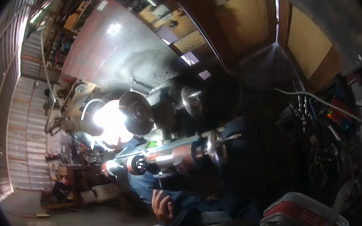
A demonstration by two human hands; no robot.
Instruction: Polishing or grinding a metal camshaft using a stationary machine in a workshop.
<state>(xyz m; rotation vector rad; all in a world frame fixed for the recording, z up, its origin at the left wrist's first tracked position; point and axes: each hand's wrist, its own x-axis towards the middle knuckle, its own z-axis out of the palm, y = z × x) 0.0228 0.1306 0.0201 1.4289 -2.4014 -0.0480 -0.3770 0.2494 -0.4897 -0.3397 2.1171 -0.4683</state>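
My left hand (162, 206) is low in the head view, its fingers loosely bent and slightly apart. Nothing shows in it. Dark blue cloth (141, 188) lies beside and above the hand. Just beyond stands a lathe-like machine, with a red and steel cylindrical part (172, 156) and a shiny handwheel (215, 147). A dark round metal disc (137, 112) and a second handwheel (191, 101) sit farther back. A lamp (112, 122) glares beside the disc and washes out what is around it. My right hand does not show.
Clear boxes with red labels (304, 211) stand along the near edge. A large metal panel (126, 52) rises at the back. Several hand tools (304, 109) and a pale cable (320, 97) are at right. Corrugated sheet metal (27, 138) forms the left wall.
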